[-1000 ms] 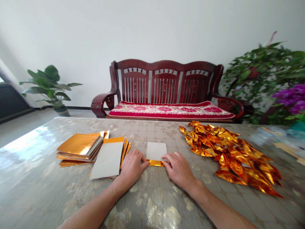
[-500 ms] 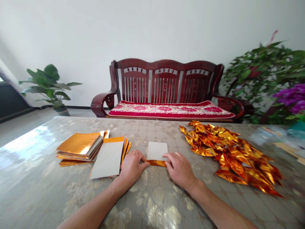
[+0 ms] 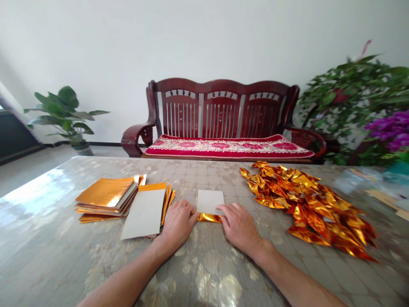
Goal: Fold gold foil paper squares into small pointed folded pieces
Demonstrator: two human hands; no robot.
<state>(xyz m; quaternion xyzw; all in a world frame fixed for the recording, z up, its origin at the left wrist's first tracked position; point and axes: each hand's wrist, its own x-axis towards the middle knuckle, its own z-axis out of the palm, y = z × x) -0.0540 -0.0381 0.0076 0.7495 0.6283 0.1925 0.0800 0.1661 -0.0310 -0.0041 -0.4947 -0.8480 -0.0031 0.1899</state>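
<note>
A small sheet of gold foil paper (image 3: 210, 201) lies white side up between my hands, its near edge folded over into a shiny gold strip. My left hand (image 3: 180, 219) pinches the left end of that fold with thumb and fingers. At the right end, my right hand (image 3: 239, 224) grips the fold, its index finger resting on the white face. Beside my left hand is a fanned stack of foil paper (image 3: 143, 215) with a white sheet on top. A second stack (image 3: 107, 192), gold side up, sits farther left.
Folded gold foil pieces (image 3: 313, 204) form a heap on the right of the table (image 3: 204, 273). Clear plastic bags (image 3: 358, 179) lie beyond it. Past the table stands a wooden bench (image 3: 220, 111) with a red floral cushion (image 3: 230, 146), between potted plants (image 3: 68, 115) and purple flowers (image 3: 390, 130).
The gold strip along the near edge now catches more light and looks flatter. My fingers stay at its two ends with only slight movement.
</note>
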